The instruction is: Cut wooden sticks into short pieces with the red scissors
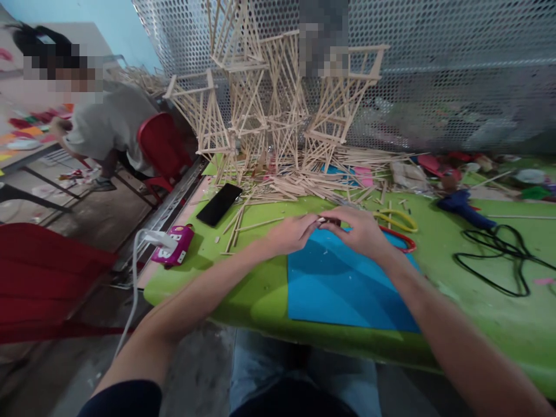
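The bright green worktop (252,289) is carrying a branching lattice of pale wooden sticks (284,104) at upper centre and 1 flat blue rectangular sheet (347,284) at lower centre. Mid-frame, the left hand (292,233) and right hand (359,230), fingers nearly closed, are pinching 1 small dark piece (332,222).

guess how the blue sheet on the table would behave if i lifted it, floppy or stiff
The blue sheet looks thin, so it is probably light and may bend if lifted by one edge. It lies flat, suggesting some stiffness. A red loop seems to overlap its far edge and might shift with it.
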Demonstrator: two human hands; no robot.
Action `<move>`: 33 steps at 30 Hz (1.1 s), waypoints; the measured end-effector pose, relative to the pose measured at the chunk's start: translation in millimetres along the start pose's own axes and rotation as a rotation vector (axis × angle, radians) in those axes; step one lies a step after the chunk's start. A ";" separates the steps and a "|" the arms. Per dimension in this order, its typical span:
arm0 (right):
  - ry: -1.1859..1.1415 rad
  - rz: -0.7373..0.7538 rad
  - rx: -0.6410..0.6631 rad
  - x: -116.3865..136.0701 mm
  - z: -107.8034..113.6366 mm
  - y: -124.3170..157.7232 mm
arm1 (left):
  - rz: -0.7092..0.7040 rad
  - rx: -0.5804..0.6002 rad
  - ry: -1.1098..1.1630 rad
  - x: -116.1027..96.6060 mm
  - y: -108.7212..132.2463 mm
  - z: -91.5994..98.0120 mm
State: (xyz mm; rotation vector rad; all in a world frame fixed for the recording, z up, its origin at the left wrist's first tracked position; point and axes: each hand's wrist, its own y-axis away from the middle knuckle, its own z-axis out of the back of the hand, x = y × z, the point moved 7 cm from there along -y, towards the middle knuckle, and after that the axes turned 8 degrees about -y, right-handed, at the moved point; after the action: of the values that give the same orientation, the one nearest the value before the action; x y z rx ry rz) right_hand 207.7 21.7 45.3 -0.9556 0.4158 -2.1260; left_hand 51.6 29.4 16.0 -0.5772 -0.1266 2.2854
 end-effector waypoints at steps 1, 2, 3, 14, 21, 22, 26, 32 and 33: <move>0.004 0.018 -0.020 1.5 0.5 1.1 | -0.004 0.005 -0.023 -1.2 0.3 1.2; 0.008 0.032 -0.038 3.3 1.6 1.6 | -0.014 0.006 -0.043 -2.8 0.6 3.1; 0.013 0.045 -0.052 5.4 2.9 1.8 | -0.024 0.003 -0.064 -4.8 1.0 5.3; 0.009 0.084 -0.120 13.0 12.1 0.1 | -0.070 0.004 -0.216 -7.3 2.1 7.6; 0.048 0.068 -0.246 -8.3 34.7 3.7 | -0.136 -0.346 0.031 13.2 0.3 26.9; 0.058 0.057 -0.257 -11.7 37.6 4.7 | -0.122 -0.397 0.060 17.3 0.8 30.6; 0.078 0.045 -0.264 -18.5 41.1 7.0 | -0.117 -0.555 0.120 26.6 5.1 41.0; 0.061 0.032 -0.217 -19.2 33.8 6.1 | -0.151 -0.555 0.070 24.4 6.6 41.8; 0.058 0.035 -0.206 -18.1 32.4 5.5 | -0.153 -0.538 0.060 23.5 6.2 41.0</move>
State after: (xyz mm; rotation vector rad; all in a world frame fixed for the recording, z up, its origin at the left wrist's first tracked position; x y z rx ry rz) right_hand 242.5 32.0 54.8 -0.9952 0.6858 -2.1127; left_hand 15.1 44.9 42.3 -0.8728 -0.7456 2.0770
